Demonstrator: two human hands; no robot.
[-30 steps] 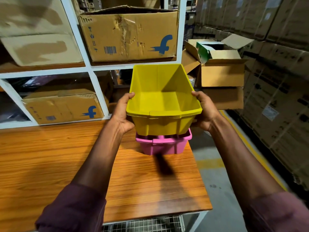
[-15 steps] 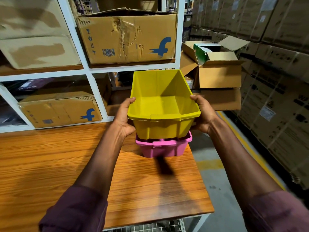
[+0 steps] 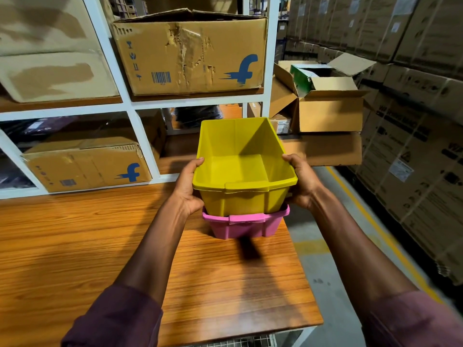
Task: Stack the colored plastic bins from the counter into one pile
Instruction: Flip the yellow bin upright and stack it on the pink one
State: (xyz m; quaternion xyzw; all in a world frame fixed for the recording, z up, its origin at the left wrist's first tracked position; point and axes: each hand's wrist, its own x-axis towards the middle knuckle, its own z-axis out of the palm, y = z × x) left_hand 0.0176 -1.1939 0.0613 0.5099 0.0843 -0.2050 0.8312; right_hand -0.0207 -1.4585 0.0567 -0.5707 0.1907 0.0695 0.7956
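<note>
Yellow bin (image 3: 244, 171) gripped at both side rims, left hand (image 3: 186, 190) and right hand (image 3: 302, 182) fingers closed, kept level for nesting into pink bin (image 3: 246, 225) near counter (image 3: 75, 246) right edge.

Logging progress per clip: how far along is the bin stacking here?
Done: the pink bin sits on the counter as the base. In hand: the left hand and right hand grip the yellow bin, its bottom lowered into the pink one. Left: seating it fully and letting go. No other bins show.

Battered cardboard box (image 3: 190, 56) on white shelving (image 3: 120, 78) (blue logo), wooden counter (image 3: 75, 246)
</note>
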